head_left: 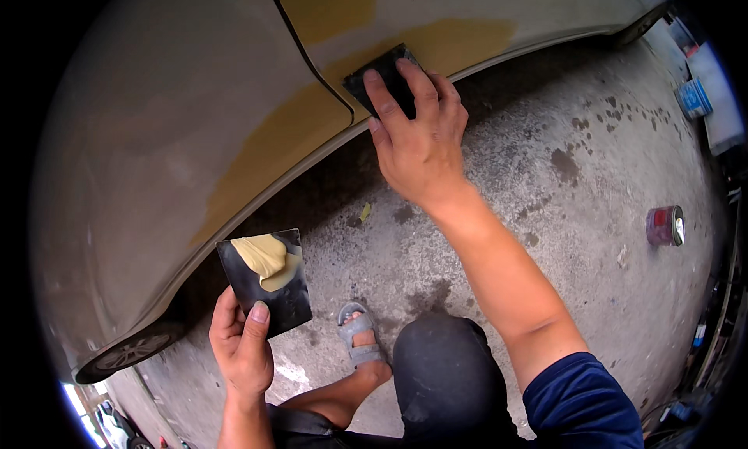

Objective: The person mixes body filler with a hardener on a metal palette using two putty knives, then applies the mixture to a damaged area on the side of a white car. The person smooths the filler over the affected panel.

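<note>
My left hand [243,348] grips a flat black plate [290,312] by its lower edge, thumb on top. A lump of pale yellow filler paste [263,256] sits on the plate's upper part. Up at the car body, my right hand [421,133] holds a black spreader [383,76], its fingers spread over the face. The spreader lies against the lower door panel, just right of the door gap. Yellow-brown filler patches [261,164] cover the car's lower side [156,129] on both sides of that gap.
Below the sill is a stained concrete floor [483,215]. A dark red can [664,226] stands at the right, with a blue can [693,98] farther up. A car wheel [132,351] is at lower left. My sandalled foot [360,336] and bent knee [440,371] are near the middle.
</note>
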{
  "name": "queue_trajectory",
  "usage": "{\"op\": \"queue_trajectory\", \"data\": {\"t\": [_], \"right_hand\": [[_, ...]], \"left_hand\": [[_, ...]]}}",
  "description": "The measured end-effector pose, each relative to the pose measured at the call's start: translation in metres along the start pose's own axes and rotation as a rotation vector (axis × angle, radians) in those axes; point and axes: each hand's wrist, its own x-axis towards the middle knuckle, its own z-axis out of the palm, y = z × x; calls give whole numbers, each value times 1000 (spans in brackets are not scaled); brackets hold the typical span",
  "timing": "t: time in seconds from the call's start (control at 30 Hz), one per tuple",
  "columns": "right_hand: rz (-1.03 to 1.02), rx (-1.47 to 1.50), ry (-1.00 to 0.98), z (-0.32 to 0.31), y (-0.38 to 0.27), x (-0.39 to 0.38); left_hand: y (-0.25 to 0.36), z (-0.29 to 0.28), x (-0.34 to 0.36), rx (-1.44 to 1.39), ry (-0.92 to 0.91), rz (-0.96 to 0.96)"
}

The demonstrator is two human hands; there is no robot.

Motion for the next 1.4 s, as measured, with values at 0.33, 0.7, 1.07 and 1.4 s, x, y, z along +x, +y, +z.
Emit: {"op": "queue_trajectory", "data": {"t": [0.33,0.7,1.07,1.4], "right_hand": [[-33,25,-17,-17,-5,3],[-25,-3,-59,-12,-1,-11],[-27,2,-11,2,-7,-1],[-24,50,39,6,-13,7]], "left_hand": [[2,4,0,-9,1,-29],[2,3,0,13,2,-36],[3,2,3,27,-3,-26],[3,2,3,19,6,-53]]}}
